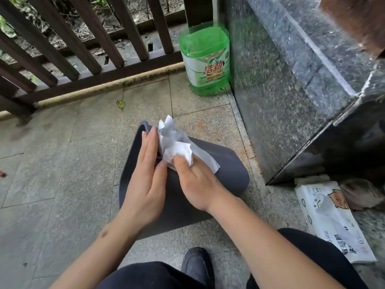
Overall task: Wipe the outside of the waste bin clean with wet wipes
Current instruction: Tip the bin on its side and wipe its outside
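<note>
Grey waste bin (218, 174) tipped on its side mid-floor, left hand (145, 180) laid flat, fingers together, probably to steady it, right hand (198, 182) pinching 1 crumpled wet wipe (177, 142) against its side, wipes pack (333, 222) handy near right.

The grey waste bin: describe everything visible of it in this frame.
The waste bin is dark grey, smooth, plastic-looking, with rounded corners. It lies on its side on the stone floor tiles, its open rim to the left. The left hand rests flat on it near the rim; the right hand presses a crumpled white wet wipe against its upturned side.
</note>
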{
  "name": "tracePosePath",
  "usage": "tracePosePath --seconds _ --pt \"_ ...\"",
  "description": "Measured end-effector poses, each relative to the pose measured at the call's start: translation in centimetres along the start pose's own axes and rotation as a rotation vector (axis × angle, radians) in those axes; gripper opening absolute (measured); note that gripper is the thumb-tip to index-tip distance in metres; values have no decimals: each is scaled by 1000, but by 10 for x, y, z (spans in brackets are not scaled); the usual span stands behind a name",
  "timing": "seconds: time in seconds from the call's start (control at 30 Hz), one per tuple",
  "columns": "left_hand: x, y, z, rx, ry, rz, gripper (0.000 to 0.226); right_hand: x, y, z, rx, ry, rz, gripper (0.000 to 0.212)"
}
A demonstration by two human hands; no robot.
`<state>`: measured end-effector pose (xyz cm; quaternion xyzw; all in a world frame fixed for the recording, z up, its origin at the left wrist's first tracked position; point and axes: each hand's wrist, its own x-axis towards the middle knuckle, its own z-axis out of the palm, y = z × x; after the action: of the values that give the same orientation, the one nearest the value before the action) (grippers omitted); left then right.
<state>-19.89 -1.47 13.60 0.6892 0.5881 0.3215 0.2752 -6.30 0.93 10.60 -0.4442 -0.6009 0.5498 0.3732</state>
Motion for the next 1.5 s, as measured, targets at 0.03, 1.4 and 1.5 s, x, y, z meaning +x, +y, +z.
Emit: tracePosePath --seconds 0.03,1.4,1.5 --pt "-1 -2 -2 13 8 -13 62 3 3 0 -46 14 -10 46" --pt "-9 5 -10 28 -234 190 77 28 -4 -5 49 149 99 38" --pt "-9 5 -9 17 -217 169 76 16 -13 -4 154 95 45 37"
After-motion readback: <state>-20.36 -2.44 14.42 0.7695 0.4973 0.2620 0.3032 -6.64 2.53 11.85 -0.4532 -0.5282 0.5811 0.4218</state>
